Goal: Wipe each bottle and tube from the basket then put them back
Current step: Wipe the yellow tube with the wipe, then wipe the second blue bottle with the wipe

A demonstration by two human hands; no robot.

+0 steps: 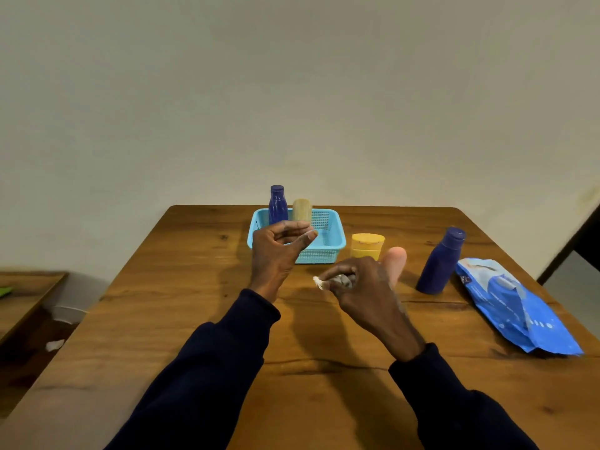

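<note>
A light blue mesh basket (328, 251) stands at the table's far middle. Inside it, a dark blue bottle (277, 204) and a beige tube (302, 209) stand upright at the back. My left hand (279, 251) hovers in front of the basket with its fingers loosely bent, its thumb apart from them and nothing in it. My right hand (360, 290) grips a crumpled white wipe (319, 281) just above the table. A pink tube (396, 259) rises right behind that hand; whether they touch is hidden. A yellow capped tube (367, 245) and a second dark blue bottle (440, 261) stand on the table to the right of the basket.
A blue pack of wipes (516, 306) lies near the wooden table's (181, 319) right edge. A lower wooden surface (22, 297) sits to the left, with a scrap of white paper (54, 345) on the floor beside it. A plain wall rises behind the table.
</note>
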